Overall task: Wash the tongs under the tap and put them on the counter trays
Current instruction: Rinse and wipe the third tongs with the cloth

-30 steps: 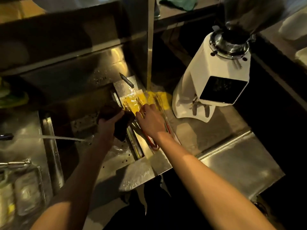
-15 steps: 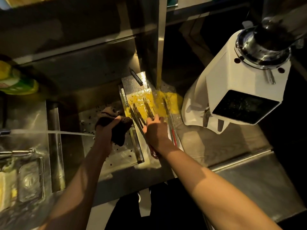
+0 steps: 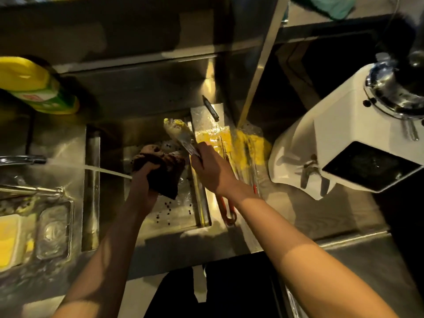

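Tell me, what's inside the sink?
A dark cloth gripped by the left hand, a water stream and dark specks. The cloth hides the sink floor beneath.

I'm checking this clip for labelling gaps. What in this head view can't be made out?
All in the head view:
- Tongs: handle end hidden inside the right hand.
- Red-handled tongs: front part hidden under the right wrist.
- Tap: base cut off by the left edge.
- Yellow bottle: label blurred, unreadable.
- Left hand: fingers partly buried in the dark cloth.
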Motion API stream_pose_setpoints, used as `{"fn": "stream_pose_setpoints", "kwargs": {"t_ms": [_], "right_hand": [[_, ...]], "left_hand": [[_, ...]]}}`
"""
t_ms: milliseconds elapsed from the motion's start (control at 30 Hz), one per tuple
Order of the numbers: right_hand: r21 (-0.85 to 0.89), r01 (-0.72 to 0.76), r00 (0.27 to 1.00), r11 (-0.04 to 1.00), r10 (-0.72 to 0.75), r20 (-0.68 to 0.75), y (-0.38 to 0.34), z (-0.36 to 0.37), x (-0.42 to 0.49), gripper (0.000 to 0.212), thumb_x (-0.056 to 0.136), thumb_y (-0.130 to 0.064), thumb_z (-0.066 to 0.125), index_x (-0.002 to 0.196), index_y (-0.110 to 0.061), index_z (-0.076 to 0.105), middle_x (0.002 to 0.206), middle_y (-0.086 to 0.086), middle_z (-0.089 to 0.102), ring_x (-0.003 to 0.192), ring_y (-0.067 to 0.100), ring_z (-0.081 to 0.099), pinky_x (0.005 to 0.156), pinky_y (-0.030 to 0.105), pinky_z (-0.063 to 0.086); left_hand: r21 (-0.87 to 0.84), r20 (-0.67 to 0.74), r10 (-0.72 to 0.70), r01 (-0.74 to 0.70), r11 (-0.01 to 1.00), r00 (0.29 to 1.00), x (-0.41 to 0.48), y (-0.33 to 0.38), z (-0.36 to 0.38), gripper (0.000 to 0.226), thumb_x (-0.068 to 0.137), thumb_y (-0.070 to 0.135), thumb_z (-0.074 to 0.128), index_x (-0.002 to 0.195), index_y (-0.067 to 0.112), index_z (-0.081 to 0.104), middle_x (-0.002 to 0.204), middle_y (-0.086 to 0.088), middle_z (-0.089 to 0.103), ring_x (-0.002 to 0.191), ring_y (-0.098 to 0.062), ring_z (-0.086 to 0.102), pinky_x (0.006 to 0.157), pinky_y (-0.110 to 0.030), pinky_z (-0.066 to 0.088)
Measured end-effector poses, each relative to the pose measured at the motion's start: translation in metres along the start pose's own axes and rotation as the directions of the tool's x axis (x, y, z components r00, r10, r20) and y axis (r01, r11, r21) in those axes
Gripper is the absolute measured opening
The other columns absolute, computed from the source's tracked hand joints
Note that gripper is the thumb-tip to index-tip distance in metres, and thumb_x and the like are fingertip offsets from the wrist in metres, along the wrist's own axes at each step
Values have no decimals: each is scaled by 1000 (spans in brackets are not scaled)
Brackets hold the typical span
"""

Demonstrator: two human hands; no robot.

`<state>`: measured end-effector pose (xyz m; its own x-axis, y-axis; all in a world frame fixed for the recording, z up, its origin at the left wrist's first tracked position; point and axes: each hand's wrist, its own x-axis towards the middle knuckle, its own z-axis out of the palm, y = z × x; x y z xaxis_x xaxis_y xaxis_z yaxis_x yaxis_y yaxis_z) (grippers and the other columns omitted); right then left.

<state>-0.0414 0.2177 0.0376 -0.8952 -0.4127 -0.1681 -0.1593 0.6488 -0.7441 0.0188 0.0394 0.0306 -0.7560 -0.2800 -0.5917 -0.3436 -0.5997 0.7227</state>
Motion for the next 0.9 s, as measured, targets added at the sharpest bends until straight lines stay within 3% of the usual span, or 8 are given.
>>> {"fn": "stream_pose_setpoints", "kwargs": {"t_ms": [133,333,433,600,700,767,833,900], "right_hand": [[15,33,987,999,-35,160,-23,42,12,32,105,-39,33,116,-16,51,112,16,54,97,35,57,75,41,42],[1,12,958,1000,-12,287,-53,84,17,34,106,-52,29,93,-30,51,87,-7,51,77,17,55,71,33,37],[-121,103,911,987,-45,411,-63,105,27,33,105,-47,34,94,-24,56,95,-9,52,83,18,58,73,31,37],[-214,239,887,947,-123,446,-82,135,43,57,102,-62,17,88,-22,56,96,-3,45,82,19,56,78,37,48],[-304,280,868,911,-105,485,-87,153,54,39,108,-47,25,104,-23,56,102,0,46,85,21,57,80,42,51],[-332,263,873,906,-76,482,-85,158,61,51,106,-51,24,99,-19,62,106,-2,47,87,21,59,84,41,49],[-351,244,872,904,-45,488,-83,162,67,56,105,-56,23,97,-18,64,106,-4,48,88,20,61,85,40,47],[-342,254,874,905,-63,481,-83,167,71,56,105,-56,23,104,-18,65,104,-4,48,90,19,60,83,38,46]], "left_hand": [[-201,52,67,-55,978,996,-4,19,-33,41,86,11,41,122,10,61,114,-13,66,111,-30,60,98,-44,46],[-389,100,102,-56,920,990,4,45,-93,46,73,18,51,116,9,62,107,-12,60,100,-27,59,98,-43,39],[-434,202,110,-11,901,973,11,62,-125,51,69,17,63,119,10,55,103,-8,58,96,-21,56,98,-38,34],[-131,67,5,4,991,998,25,70,-148,55,71,20,82,120,7,60,109,-13,61,100,-26,59,91,-45,46],[191,-85,97,-80,978,992,34,77,-151,21,80,21,78,98,13,72,93,-1,74,85,-16,71,74,-29,55],[432,-98,179,-121,894,979,39,87,-154,10,81,13,79,87,18,73,76,10,76,71,-3,71,63,-16,53],[443,-37,168,-135,886,985,42,91,-157,13,81,5,77,92,9,72,75,5,76,71,-9,73,59,-18,55],[239,-103,67,-41,970,992,43,89,-158,28,80,7,77,106,0,68,89,-10,76,80,-23,75,60,-29,58]]}}
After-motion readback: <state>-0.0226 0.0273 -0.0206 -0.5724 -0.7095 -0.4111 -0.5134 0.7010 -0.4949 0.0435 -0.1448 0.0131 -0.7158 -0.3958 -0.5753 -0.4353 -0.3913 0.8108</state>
